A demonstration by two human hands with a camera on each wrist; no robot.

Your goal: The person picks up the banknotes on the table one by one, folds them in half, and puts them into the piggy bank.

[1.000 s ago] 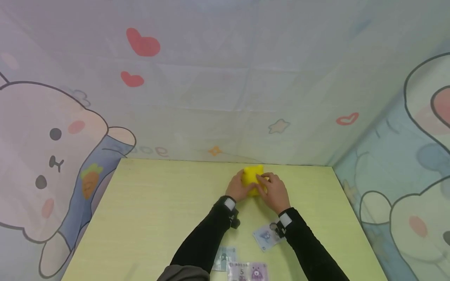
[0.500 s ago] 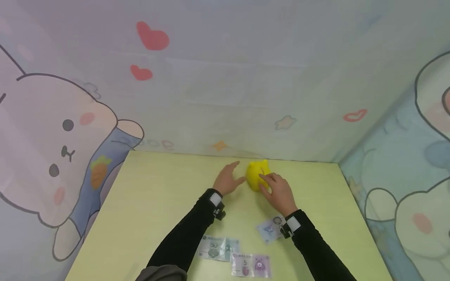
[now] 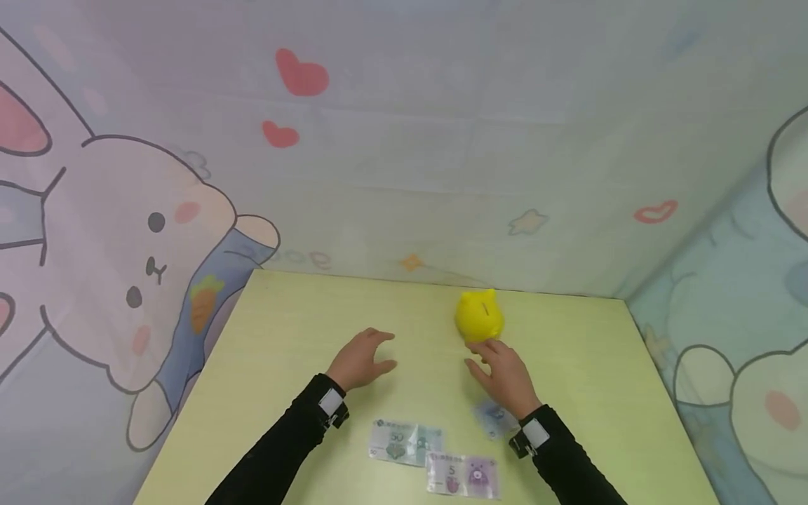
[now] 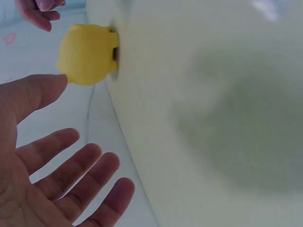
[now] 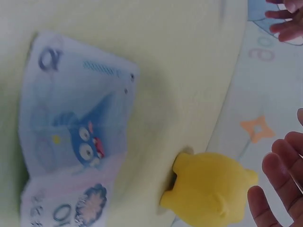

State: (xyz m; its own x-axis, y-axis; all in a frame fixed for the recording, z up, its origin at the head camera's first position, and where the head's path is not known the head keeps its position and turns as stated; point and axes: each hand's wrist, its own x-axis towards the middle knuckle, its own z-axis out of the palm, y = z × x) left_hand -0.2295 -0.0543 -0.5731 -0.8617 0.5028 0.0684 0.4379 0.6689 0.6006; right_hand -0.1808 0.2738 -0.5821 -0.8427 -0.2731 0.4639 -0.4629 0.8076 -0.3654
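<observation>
A yellow piggy bank (image 3: 475, 319) with a dark slot on its top stands near the table's back edge. My right hand (image 3: 505, 375) hovers just in front of it, fingers loosely bent and holding nothing. Further left, my left hand (image 3: 358, 360) is in the air over the table with thumb and fingers spread. Under the right wrist lies a creased blue play banknote (image 5: 80, 123), partly hidden in the head view. Nearer the front are a green play banknote (image 3: 404, 442) marked 50 and a purple one (image 3: 462, 475) marked 5, their edges meeting.
The pale yellow table (image 3: 303, 315) ends at a fabric backdrop (image 3: 404, 161) printed with cartoon animals and hearts. More of this fabric stands along the right side (image 3: 713, 301).
Both hands have come off the piggy bank: the left moved left and toward the front, the right drew back toward the front. The slot is now uncovered. The head view has shifted slightly.
</observation>
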